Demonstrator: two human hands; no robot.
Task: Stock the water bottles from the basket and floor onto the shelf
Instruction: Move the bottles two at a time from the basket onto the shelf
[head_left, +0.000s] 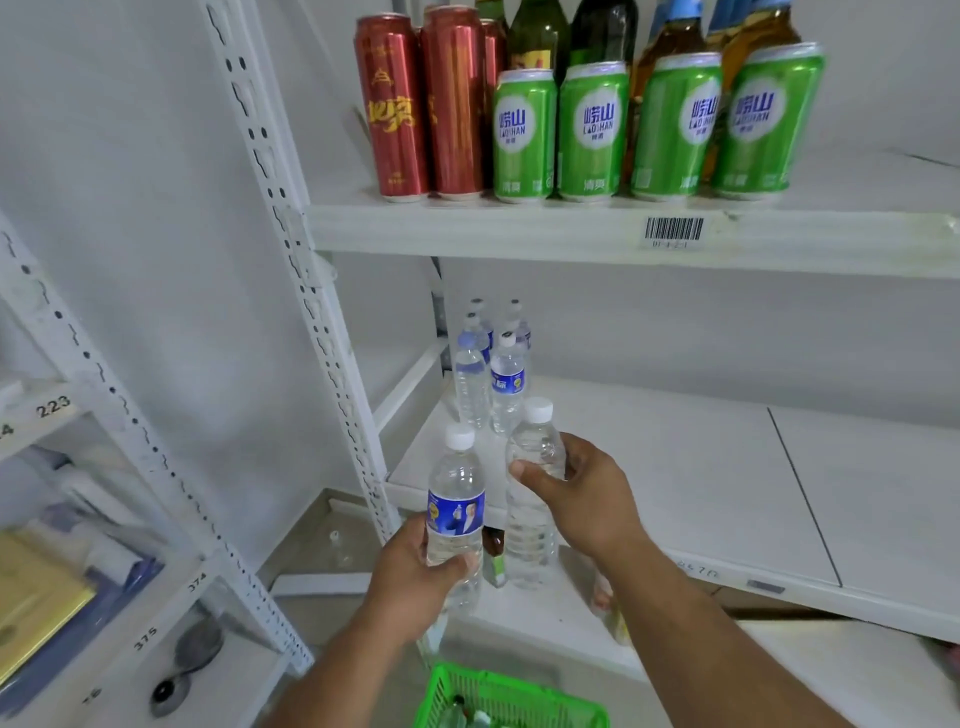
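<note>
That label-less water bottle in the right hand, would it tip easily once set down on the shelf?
Probably somewhat: the unlabelled bottle is tall and narrow. It looks full, so likely fairly heavy and steady once upright. Its clear ribbed plastic may flex under the right hand.

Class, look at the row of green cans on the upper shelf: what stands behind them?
Behind the green cans stand dark glass bottles and amber bottles with blue caps. The cans hide their lower halves, so their labels and count stay unclear.

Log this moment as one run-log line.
left hand: holds labelled bottle | right hand: holds clear bottle | shelf: four bottles
</note>
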